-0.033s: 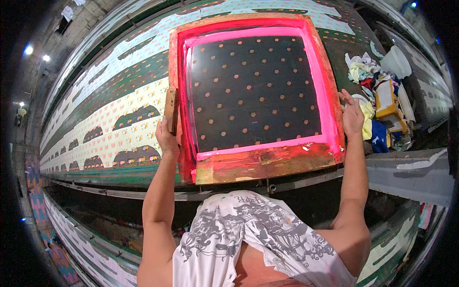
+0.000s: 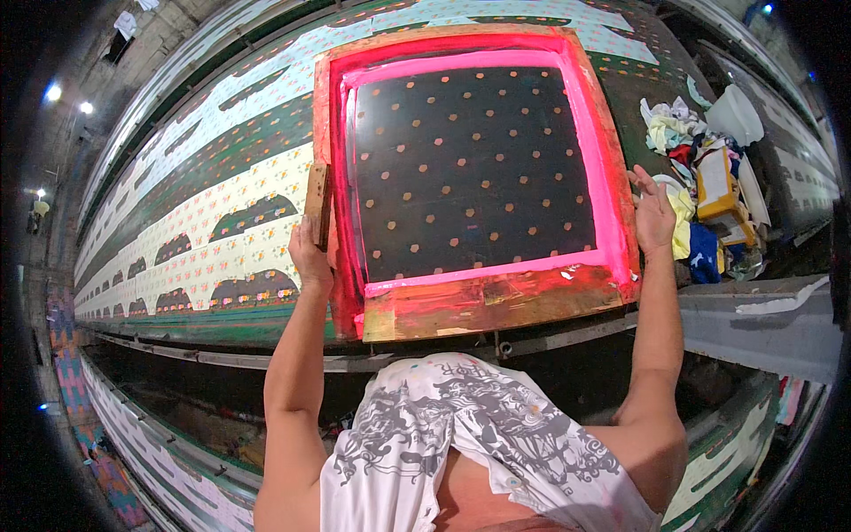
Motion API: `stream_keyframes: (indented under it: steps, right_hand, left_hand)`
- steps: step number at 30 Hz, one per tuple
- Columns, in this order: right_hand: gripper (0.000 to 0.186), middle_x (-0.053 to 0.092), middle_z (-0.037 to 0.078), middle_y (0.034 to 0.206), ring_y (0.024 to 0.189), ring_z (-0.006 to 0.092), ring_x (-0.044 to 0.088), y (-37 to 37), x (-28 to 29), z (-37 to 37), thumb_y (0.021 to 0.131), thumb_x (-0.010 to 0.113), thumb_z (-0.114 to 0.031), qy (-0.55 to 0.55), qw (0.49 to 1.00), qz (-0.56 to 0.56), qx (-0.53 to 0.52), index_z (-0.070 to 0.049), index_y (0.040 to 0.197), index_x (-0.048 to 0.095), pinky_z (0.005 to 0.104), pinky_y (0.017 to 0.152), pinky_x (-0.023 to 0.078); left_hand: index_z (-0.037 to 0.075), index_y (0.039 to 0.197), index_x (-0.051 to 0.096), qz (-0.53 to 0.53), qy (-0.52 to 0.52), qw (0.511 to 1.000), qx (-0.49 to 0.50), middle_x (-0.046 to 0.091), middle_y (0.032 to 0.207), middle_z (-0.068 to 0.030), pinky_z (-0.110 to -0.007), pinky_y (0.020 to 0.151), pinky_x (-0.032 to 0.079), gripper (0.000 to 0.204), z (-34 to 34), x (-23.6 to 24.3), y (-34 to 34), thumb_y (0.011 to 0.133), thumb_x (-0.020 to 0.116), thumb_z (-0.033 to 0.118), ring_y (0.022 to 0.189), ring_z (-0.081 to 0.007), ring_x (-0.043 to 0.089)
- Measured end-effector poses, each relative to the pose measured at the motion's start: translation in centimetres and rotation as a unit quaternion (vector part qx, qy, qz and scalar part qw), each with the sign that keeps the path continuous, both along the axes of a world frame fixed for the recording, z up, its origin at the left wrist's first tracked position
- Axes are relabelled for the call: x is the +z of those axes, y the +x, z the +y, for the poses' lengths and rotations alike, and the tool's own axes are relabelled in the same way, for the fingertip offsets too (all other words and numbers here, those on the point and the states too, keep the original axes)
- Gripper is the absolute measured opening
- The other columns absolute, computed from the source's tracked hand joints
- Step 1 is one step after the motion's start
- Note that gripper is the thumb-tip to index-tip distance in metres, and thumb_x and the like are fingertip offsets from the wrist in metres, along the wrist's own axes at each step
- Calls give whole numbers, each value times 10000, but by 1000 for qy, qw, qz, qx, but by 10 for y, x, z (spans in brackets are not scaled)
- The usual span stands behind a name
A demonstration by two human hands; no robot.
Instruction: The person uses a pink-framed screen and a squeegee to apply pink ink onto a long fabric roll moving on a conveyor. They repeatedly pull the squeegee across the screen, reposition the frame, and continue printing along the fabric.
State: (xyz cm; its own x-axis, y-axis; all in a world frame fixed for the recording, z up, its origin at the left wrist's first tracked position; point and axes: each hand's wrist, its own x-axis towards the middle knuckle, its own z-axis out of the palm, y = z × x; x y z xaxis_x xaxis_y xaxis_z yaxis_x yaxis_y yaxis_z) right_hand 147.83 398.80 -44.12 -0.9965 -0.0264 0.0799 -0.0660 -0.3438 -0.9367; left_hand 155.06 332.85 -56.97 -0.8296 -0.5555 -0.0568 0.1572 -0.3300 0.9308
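A screen-printing frame (image 2: 483,306) lies in front of me on the long table. Its wooden border is smeared with bright pink and red, and its dark mesh (image 2: 474,168) carries rows of small orange-tan dots. At the frame's left side, my left hand (image 2: 310,257) is closed around the lower end of a wooden block (image 2: 317,195), which runs along that edge. My right hand (image 2: 654,213) is beside the frame's right edge, fingers stretched out and apart, with nothing visible in them. Whether its thumb touches the wood I cannot tell.
Pale printed fabric pieces (image 2: 266,182) with flower patterns cover the table to the left and beyond. On the right are crumpled rags (image 2: 669,124), a white tub (image 2: 734,115), a yellow-and-white box (image 2: 716,186) and blue cloth (image 2: 703,253). A metal rail (image 2: 266,359) follows the near edge.
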Motion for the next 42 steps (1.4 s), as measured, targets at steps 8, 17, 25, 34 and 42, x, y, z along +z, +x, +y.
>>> stream_keyframes:
  steps: [8,17,25,34,42]
  right_hand:
    - [485,639,165,1443,1400,323,576,29,46,-61,1023,713,-235,612,766,169,-99,-32,1456,631,441,1214,419]
    - [420,700,132,1282,1258,351,659,174,31,-223,843,836,-131,659,673,279,187,-111,1253,750,467,1068,529]
    - [470,717,114,1215,1147,342,691,163,22,-256,806,739,-17,720,615,291,132,-106,1268,736,470,991,552]
    - [537,771,116,1082,1035,365,739,119,64,-302,807,662,34,788,553,150,224,-190,1285,762,484,877,591]
    - [569,758,119,1146,1076,362,728,156,50,-304,786,677,51,810,540,102,204,-161,1309,744,481,903,588]
  left_hand:
    - [51,1037,651,-35,-21,999,-3,670,985,-27,-321,825,493,361,0,-5,-13,1115,603,400,882,-120,608]
    - [-49,1005,684,-165,-227,960,12,652,888,-49,-371,768,485,413,-2,-20,-10,1126,562,327,815,-152,557]
    - [-85,1104,731,-209,-393,880,-165,751,996,-281,-458,835,543,576,-37,19,-51,1046,621,478,910,-350,731]
    - [-17,1178,655,-192,-544,809,-109,757,1091,-302,-594,919,565,488,-31,21,-122,1118,456,425,1042,-497,736]
    - [11,1178,610,-186,-547,810,-100,764,1042,-269,-597,854,575,396,-28,23,-111,1135,432,363,988,-478,750]
